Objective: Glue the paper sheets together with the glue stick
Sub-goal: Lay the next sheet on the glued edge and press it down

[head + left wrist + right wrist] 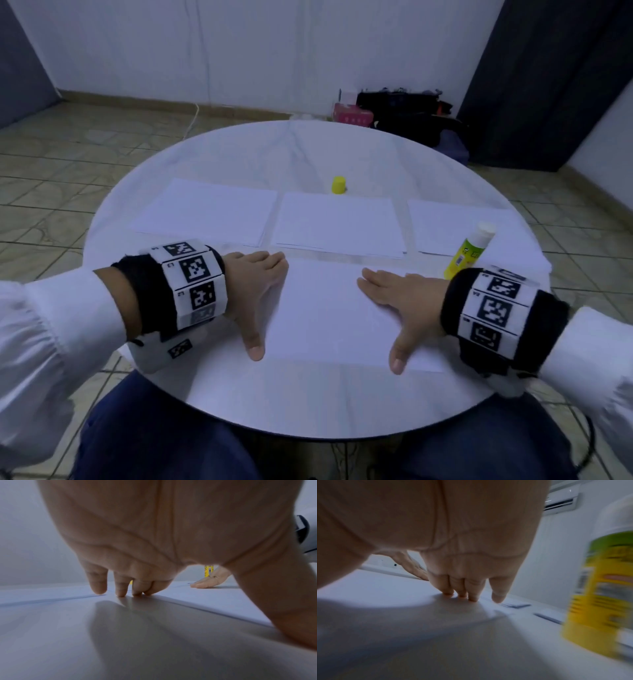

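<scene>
A white paper sheet (329, 308) lies on the round white table (308, 404) right in front of me. My left hand (255, 284) rests flat at its left edge, fingers straight, fingertips (120, 593) touching down by the sheet's edge (205, 604). My right hand (400, 301) lies flat on the sheet's right part, straight fingers (462, 591) pressing on the paper. The yellow-green glue stick (467, 251) stands uncapped, white tip up, just behind my right wrist, and looms blurred in the right wrist view (599, 588). Its yellow cap (339, 185) stands farther back.
Three stacks of white paper lie in a row across the table's middle: left (209, 212), centre (339, 222), right (452, 226). Beyond the table, a pink box (352, 114) and dark bags (411, 116) sit on the tiled floor by the wall.
</scene>
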`<state>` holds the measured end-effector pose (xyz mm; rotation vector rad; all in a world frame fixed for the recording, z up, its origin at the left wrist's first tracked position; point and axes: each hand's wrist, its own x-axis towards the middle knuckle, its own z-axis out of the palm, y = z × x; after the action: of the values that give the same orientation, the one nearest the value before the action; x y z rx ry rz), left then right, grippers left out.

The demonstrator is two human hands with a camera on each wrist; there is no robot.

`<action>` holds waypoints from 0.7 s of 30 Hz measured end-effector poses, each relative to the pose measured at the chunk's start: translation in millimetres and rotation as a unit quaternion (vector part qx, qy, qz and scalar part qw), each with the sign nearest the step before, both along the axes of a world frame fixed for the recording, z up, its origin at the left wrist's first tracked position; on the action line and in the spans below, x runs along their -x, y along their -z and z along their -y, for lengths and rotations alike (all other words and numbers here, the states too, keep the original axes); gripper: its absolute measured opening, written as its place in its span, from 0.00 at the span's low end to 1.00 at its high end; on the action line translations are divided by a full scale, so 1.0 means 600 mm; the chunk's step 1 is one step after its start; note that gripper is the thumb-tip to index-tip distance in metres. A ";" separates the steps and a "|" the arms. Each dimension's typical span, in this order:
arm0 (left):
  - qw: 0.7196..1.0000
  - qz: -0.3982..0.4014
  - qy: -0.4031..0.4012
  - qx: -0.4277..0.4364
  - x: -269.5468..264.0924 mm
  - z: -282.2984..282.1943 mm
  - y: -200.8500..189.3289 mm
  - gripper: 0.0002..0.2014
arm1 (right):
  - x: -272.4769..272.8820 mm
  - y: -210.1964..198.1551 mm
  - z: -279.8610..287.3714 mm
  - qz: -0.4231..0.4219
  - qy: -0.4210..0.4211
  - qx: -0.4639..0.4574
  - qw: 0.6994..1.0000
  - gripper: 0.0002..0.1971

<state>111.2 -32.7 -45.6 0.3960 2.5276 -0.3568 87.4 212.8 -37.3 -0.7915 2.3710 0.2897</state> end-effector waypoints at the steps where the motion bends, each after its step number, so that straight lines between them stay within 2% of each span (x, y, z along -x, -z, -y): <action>1: 1.000 0.004 -0.002 0.000 0.001 0.001 0.001 0.72 | 0.002 0.000 -0.019 0.005 0.014 -0.007 1.000 0.66; 6: 1.000 0.015 -0.007 -0.002 0.006 0.001 0.002 0.74 | 0.001 0.000 -0.073 0.013 0.063 -0.021 0.998 0.70; 11: 0.999 0.013 -0.024 -0.026 0.005 0.000 -0.001 0.74 | -0.002 -0.007 -0.060 -0.008 0.070 -0.043 0.997 0.71; 18: 0.990 -0.021 -0.084 -0.113 0.000 -0.013 0.002 0.76 | 0.002 -0.005 -0.048 -0.021 0.070 -0.072 0.995 0.74; 21: 0.970 -0.004 -0.146 -0.195 0.006 -0.011 -0.008 0.73 | 0.001 -0.006 -0.050 -0.021 0.073 -0.061 0.995 0.73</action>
<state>107.6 -25.9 -40.5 0.1583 2.6107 0.2559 87.0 242.8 -33.8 -0.5560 2.4090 0.3890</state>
